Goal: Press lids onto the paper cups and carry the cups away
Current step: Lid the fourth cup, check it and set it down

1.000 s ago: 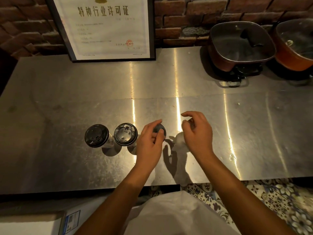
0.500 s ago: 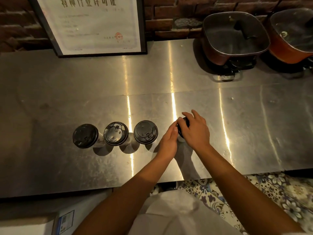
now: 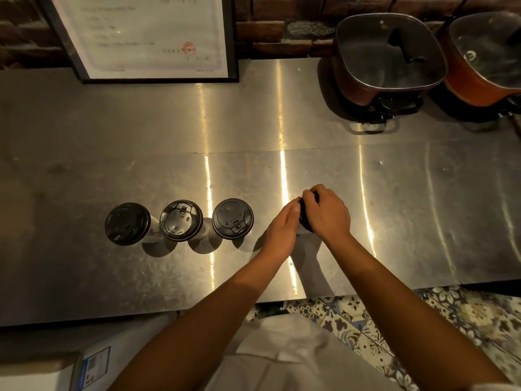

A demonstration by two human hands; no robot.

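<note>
I see the brushed steel counter (image 3: 84,136) bearing a black-framed certificate (image 3: 146,38), its writing too blurred to read. Left of my hands, three lidded white paper cups (image 3: 233,218) stand as before; one lid's embossed text is illegible. My right hand (image 3: 328,214) now curls over the fourth cup's black plastic lid (image 3: 306,218), and my left hand (image 3: 282,227) presses its side, fingers straight.

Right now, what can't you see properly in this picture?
All in the head view:
- Fourth cup: both hands cover it, so whether its lid is fully seated is hidden.
- Right hand and left hand: fingertips hidden against the lid.
- Framed certificate: top cut off by the edge, print too small.
- Orange pot: cut off at the right edge.
- Insides of the three lidded cups: hidden by lids.
</note>
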